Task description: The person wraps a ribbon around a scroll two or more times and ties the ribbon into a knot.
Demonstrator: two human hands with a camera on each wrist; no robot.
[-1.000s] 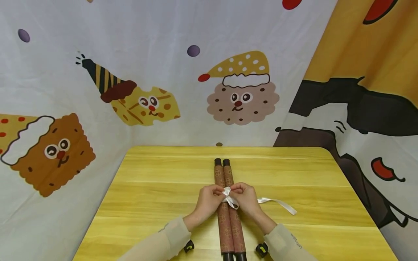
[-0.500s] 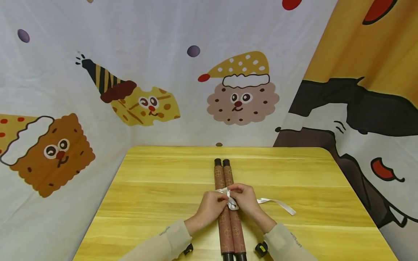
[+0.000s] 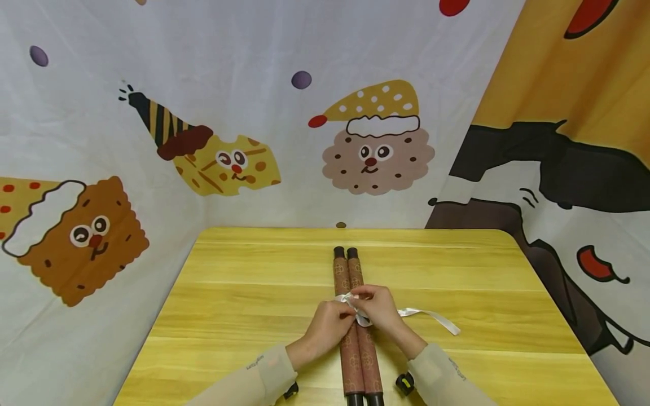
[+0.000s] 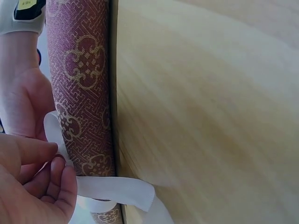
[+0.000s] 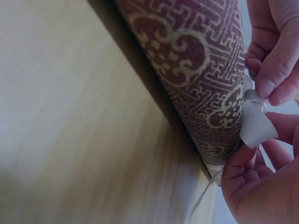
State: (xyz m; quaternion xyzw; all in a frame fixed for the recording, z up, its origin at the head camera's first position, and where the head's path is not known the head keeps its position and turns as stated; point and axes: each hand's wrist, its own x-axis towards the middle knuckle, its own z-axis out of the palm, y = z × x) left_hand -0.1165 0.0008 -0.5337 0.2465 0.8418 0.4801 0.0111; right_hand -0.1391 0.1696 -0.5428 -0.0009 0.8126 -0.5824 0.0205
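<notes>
A two-roller scroll (image 3: 352, 355), rolled up in reddish-brown brocade with gold motifs and black end knobs, lies lengthwise on the table. Around its middle goes a white ribbon (image 4: 112, 187), looped on top between the hands. My left hand (image 3: 330, 324) pinches the ribbon between thumb and fingers from the left side. From the right, my right hand (image 3: 378, 307) pinches the ribbon close to the left fingertips. In the right wrist view a ribbon loop (image 5: 257, 126) stands out between both hands' fingers. The fingers partly hide the crossing of the ribbon.
A loose ribbon tail (image 3: 437, 318) trails over the wooden table (image 3: 228, 316) to the right. Black straps with yellow marks sit by both wrists, such as the right strap (image 3: 405, 384). Behind the table hangs a cartoon-printed cloth (image 3: 244, 56).
My left hand has drawn slightly down and back from the ribbon's top. My right hand has shifted a little to the left over the loop. The scroll lies as before.
</notes>
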